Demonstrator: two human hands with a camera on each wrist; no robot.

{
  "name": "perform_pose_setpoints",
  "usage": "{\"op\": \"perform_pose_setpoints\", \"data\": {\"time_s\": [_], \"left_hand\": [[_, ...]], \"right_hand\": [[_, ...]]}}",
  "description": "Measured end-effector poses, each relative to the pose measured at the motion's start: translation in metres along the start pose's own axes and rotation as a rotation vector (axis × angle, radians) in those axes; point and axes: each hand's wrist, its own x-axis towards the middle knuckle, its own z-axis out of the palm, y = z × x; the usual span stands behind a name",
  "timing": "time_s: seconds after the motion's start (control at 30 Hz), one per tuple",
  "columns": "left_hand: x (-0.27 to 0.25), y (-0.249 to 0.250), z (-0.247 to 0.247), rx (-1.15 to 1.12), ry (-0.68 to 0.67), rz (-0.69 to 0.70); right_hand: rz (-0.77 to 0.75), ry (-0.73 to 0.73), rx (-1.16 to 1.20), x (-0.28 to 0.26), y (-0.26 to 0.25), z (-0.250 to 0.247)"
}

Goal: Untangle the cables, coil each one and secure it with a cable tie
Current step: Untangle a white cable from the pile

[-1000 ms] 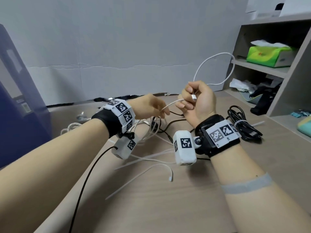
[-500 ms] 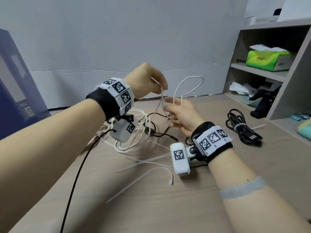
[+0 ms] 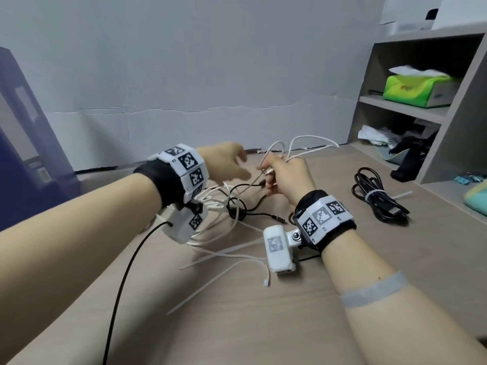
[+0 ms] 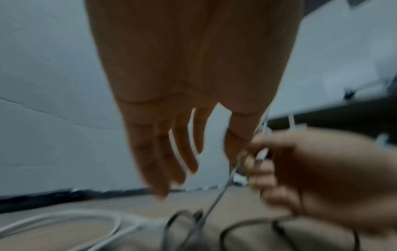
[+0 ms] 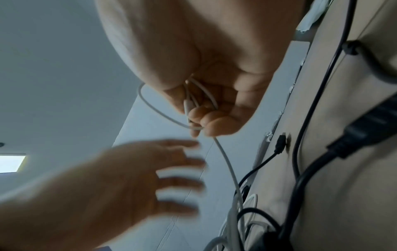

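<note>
You kept the white cable (image 3: 303, 143) raised above the far middle of the desk (image 3: 263, 325), probably so its loops stayed free of the tangle (image 3: 226, 206) lying below. Your right hand (image 3: 286, 177) was closed around the gathered loops and the plug. Your left hand (image 3: 226, 164) was spread beside it with straight fingers, holding nothing. One black cable (image 3: 376, 198), already tied, lay near the right edge.

- I see my right hand (image 3: 287, 177) gripping loops of white cable (image 3: 305, 143).
- My left hand (image 3: 226, 164) hovers beside it, fingers spread.
</note>
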Motion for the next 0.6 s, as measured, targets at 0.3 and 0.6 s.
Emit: {"op": "perform_pose_setpoints", "data": {"time_s": [0.3,0.6], "left_hand": [[-0.002,-0.012,0.037,0.545,-0.161,-0.162],[0.004,-0.028,-0.001,-0.096,0.011,-0.046]], "right_hand": [[-0.021,0.095,0.031,-0.001,-0.001,-0.003],[-0.049,0.203,0.069,0.005,-0.007,-0.012]]}}
